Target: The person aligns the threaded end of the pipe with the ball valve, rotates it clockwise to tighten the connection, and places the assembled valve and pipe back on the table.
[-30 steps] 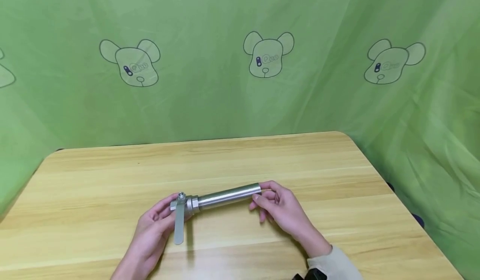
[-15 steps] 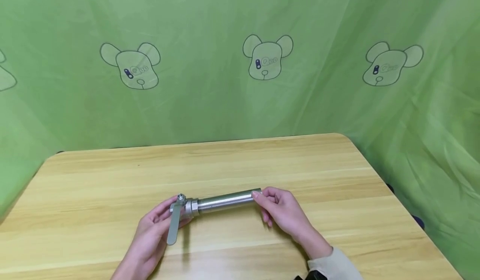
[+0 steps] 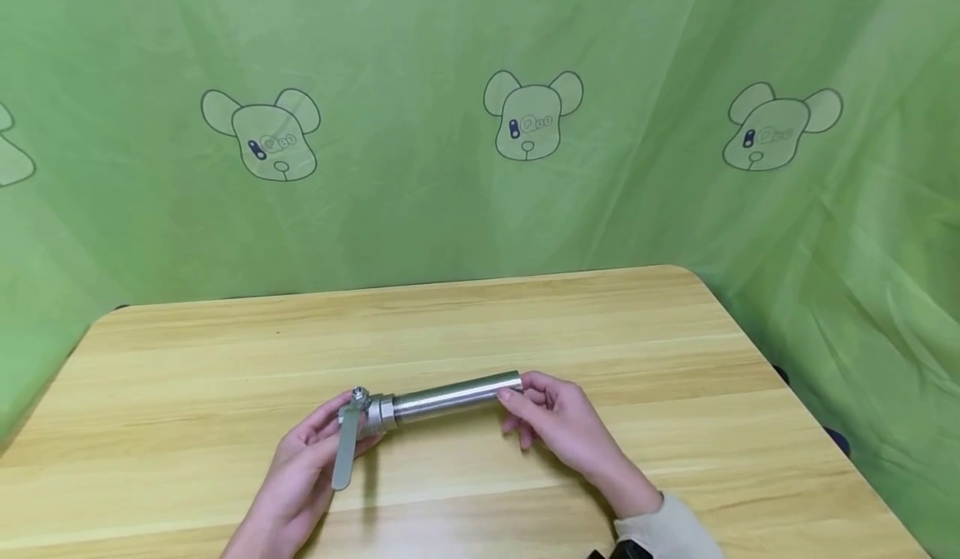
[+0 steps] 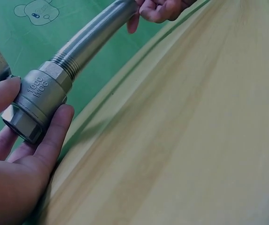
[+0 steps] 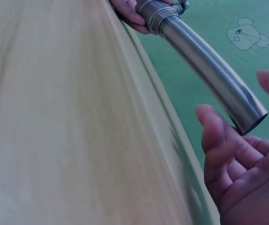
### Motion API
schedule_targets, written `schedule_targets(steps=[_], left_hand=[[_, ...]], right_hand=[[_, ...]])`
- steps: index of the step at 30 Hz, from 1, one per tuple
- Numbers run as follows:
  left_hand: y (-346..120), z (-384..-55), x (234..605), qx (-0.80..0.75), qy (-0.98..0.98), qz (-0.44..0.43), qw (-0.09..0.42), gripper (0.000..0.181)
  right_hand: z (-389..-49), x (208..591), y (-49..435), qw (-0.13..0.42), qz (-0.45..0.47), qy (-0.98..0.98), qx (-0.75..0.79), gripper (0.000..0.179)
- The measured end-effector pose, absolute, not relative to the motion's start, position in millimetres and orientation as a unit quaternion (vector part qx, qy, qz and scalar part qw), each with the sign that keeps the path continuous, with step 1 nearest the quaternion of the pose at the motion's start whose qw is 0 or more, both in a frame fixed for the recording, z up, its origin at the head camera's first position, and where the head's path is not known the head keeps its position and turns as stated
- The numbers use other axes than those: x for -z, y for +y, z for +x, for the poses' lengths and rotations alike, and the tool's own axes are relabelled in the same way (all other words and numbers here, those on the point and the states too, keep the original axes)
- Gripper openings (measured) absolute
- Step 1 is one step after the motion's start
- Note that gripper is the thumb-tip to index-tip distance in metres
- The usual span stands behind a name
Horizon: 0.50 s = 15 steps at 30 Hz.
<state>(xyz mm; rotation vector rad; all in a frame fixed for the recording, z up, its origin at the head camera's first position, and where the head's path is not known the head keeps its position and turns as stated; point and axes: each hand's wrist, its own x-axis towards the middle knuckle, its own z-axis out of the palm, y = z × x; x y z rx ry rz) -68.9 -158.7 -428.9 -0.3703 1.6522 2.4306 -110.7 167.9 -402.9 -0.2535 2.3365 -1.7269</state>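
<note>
Valve (image 4: 37, 101) gripped by left hand (image 3: 298, 463) | pipe (image 3: 453, 396), toward two o'clock, seemingly being threaded | right hand (image 3: 564, 423) held apart, unclamped | pinch-and-twist probably needed

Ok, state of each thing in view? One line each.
Valve: raised off the table.
Pipe: joined to the valve, some thread exposed, free end uncapped.
Lever: roughly crosswise to the pipe.
Left hand: gripping the valve.
Right hand: at pipe's free end, fingers apart.
Curtain: hung, creased at right.
</note>
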Motion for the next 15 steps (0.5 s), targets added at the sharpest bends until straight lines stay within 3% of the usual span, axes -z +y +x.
schedule_targets(steps=[7,15], left_hand=[[-158.5,-69.3,430.0,-0.82,0.552,-0.121,0.089,0.061],[-155.8,-69.4,426.3,-0.815,0.558,-0.127,0.093,0.063]], right_hand=[[-113.5,405.7,168.1,0.106,-0.105,0.756,0.637,0.049],[-114.1,405.6,167.4,0.12,-0.069,0.777,0.614,0.039]])
